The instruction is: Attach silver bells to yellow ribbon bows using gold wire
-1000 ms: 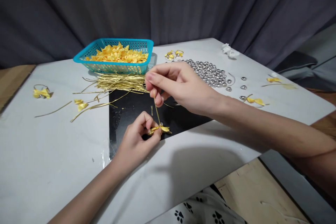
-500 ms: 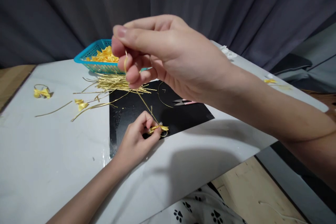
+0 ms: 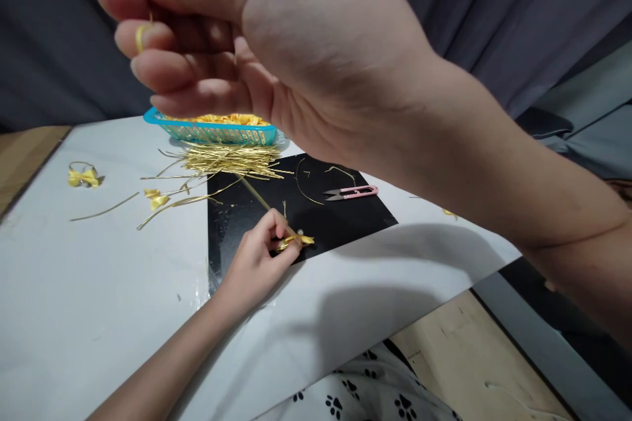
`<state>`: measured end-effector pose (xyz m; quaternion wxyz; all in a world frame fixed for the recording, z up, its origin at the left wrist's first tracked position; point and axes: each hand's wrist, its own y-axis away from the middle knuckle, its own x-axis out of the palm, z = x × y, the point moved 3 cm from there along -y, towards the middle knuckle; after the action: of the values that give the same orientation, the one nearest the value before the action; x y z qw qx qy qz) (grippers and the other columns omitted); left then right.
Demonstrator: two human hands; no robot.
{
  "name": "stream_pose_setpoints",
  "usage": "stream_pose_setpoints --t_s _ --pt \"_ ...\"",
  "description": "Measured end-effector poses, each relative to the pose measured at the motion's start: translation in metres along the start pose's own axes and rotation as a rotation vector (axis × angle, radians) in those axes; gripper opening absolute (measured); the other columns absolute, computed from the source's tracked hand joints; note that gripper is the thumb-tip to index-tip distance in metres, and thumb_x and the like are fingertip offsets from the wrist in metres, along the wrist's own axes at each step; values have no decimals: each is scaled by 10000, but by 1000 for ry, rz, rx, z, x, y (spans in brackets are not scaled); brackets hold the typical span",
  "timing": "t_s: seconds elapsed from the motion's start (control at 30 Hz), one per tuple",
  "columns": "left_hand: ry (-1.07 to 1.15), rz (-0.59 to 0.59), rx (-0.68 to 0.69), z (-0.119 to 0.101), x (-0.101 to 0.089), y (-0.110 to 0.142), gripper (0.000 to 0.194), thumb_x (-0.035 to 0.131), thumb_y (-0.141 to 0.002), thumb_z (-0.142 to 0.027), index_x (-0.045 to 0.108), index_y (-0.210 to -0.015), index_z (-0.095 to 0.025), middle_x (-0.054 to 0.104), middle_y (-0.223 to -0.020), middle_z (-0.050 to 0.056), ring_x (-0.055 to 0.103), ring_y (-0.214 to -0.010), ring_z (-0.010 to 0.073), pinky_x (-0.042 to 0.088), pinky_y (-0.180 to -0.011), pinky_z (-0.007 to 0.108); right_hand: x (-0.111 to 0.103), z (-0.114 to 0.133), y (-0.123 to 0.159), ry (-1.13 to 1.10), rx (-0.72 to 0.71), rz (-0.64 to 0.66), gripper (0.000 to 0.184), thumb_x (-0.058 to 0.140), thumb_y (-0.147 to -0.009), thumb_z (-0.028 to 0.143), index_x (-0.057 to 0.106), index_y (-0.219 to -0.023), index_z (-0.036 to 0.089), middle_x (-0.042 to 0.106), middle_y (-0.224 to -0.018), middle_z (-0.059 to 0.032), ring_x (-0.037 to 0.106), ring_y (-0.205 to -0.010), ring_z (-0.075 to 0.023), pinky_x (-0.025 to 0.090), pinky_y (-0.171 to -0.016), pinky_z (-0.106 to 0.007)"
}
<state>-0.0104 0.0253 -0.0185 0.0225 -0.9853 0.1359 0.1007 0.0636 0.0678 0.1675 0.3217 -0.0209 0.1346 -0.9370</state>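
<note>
My left hand point(image 3: 259, 260) rests at the front of the black mat point(image 3: 340, 223), its fingers closed on a yellow ribbon bow point(image 3: 307, 240) with a small shiny bead on it. Gold cord point(image 3: 257, 194) runs from the bow up and to the left. High and close to the camera, my right hand point(image 3: 232, 20) is closed in a pinch, its fingertips partly cut off by the top edge. A piece of the gold cord shows across its fingers. Whether a needle is also in the pinch is hidden.
A bundle of gold cords point(image 3: 232, 159) lies before a blue basket point(image 3: 217, 128) of yellow bows. Pink-handled thread snips point(image 3: 358, 191) lie on the mat. To the left are a finished-looking bow ring point(image 3: 83, 176), a loose bow point(image 3: 156, 198) and a single cord point(image 3: 106, 207).
My right hand has risen up and to the left, nearer the camera, drawing the gold cord along. More of the snips and mat shows. My left hand stays on the bow.
</note>
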Motion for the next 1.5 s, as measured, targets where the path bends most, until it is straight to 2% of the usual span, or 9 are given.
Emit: stream_pose_setpoints --t_s 0.23,0.4,0.5,0.6,0.73,0.97,1.13,1.33,1.5 --pt "3 7 3 -4 -1 -1 109 555 -791 -225 448 -791 -203 508 -701 -35 523 -662 112 391 -614 223 -4 -2 -14 60 36 25 282 218 -966 156 374 -738 104 369 -621 47 495 -573 31 508 -619 -76" --pt "-13 56 -105 -9 0 -1 168 554 -792 -249 625 -926 -179 643 -806 42 602 -754 163 440 -677 267 -32 -18 -31 108 27 -55 324 221 -975 155 382 -696 120 285 -554 66 405 -483 11 418 -498 -91" --pt "9 73 -132 -10 0 0 176 543 -802 -280 658 -888 -179 680 -866 65 618 -789 175 448 -690 270 -57 -32 -29 163 76 -139 265 283 -951 182 420 -733 123 441 -576 72 485 -560 1 418 -542 -116" --pt "-16 88 -114 -10 -2 -1 197 528 -817 -307 667 -890 -187 681 -885 59 611 -791 175 446 -707 279 -72 -36 -6 30 192 -207 255 261 -923 206 451 -772 129 547 -655 98 534 -624 22 414 -642 -153" --pt "84 -19 -166 -8 -11 -6 195 580 -788 -317 649 -900 -172 659 -762 33 599 -713 154 452 -660 262 -77 -16 43 -44 195 -386 414 162 -886 266 529 -766 117 297 -494 122 191 -394 55 257 -471 -184" --pt "419 -164 -317 -7 -21 -12 316 679 -715 -285 598 -993 -157 720 -824 54 656 -757 155 481 -694 251 -72 -15 106 113 279 -354 163 479 -851 217 600 -746 191 346 -500 52 363 -394 -13 327 -367 -144" --pt "497 -203 -348 -5 -21 -11 254 682 -723 -290 593 -921 -158 722 -786 47 664 -819 168 470 -782 273 -45 -57 111 226 331 -269 178 546 -838 333 542 -953 197 668 -826 -65 388 -355 -8 336 -322 -141" --pt "505 -189 -351 -5 -18 -10 178 691 -716 -307 613 -772 -156 689 -720 1 618 -713 103 451 -714 204 -20 -136 94 116 448 -243 206 525 -840 360 517 -861 156 646 -801 -27 403 -340 -2 327 -310 -130" --pt "587 -191 -377 -5 -12 -8 142 685 -718 -275 666 -793 -156 688 -778 18 609 -766 116 459 -783 228 -19 -151 89 157 404 -250 173 551 -821 306 527 -801 137 520 -598 22 415 -438 -22 322 -364 -113"
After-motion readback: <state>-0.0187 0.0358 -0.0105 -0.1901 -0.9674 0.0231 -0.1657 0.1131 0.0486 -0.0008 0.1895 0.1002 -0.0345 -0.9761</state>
